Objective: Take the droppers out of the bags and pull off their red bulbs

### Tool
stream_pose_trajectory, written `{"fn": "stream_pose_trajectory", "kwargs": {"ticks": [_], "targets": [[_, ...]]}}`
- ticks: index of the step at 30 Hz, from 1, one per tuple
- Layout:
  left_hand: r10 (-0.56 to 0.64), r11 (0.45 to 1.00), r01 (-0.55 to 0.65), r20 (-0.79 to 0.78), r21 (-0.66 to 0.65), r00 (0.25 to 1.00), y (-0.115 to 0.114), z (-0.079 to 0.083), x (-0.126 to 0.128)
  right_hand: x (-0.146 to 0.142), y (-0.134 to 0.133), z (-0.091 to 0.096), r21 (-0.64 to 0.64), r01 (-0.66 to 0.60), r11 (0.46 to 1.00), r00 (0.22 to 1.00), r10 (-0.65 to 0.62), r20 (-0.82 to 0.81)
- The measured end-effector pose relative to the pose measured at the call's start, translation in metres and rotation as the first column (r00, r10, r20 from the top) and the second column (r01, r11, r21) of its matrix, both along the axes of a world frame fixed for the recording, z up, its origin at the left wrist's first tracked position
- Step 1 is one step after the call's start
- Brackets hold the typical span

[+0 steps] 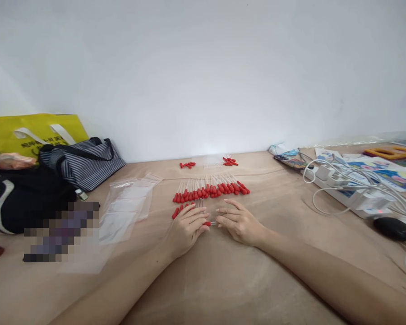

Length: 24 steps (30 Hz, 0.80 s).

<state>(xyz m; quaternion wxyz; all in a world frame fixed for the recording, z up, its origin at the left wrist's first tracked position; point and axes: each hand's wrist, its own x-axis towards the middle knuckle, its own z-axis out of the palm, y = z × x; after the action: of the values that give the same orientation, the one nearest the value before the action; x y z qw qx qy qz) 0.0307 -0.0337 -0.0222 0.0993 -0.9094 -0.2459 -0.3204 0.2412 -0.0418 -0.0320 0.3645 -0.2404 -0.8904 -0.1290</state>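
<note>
Between my two hands lies a dropper with a red rubber bulb (207,223) and a clear tube (214,223). The thumb and fingers of my left hand (190,225) are closed on the bulb end. My right hand (241,222) pinches the tube end, its upper fingers partly stretched. Just beyond, a row of assembled droppers (206,191) lies with red bulbs towards me and thin tubes pointing away. Several loose red bulbs (177,211) lie beside my left hand, partly covered by it, near a few clear tubes (200,203).
Two small groups of red bulbs (187,165) and clear tubes (212,165) lie near the wall. Clear plastic bags (125,203) are at left, by a striped bag (84,164) and a yellow bag (54,126). At right are a power strip (345,192), cables and a black mouse (395,228).
</note>
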Motion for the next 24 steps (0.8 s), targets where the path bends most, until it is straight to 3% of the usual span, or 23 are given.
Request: {"fn": "stream_pose_trajectory", "kwargs": {"ticks": [24], "targets": [[-0.078,0.993,0.078,-0.001,0.093,0.997,-0.0093,0.0057,-0.0021,0.0055,-0.0037,-0.0020,0.041,-0.080,0.996,0.997,0.081,-0.009]]}}
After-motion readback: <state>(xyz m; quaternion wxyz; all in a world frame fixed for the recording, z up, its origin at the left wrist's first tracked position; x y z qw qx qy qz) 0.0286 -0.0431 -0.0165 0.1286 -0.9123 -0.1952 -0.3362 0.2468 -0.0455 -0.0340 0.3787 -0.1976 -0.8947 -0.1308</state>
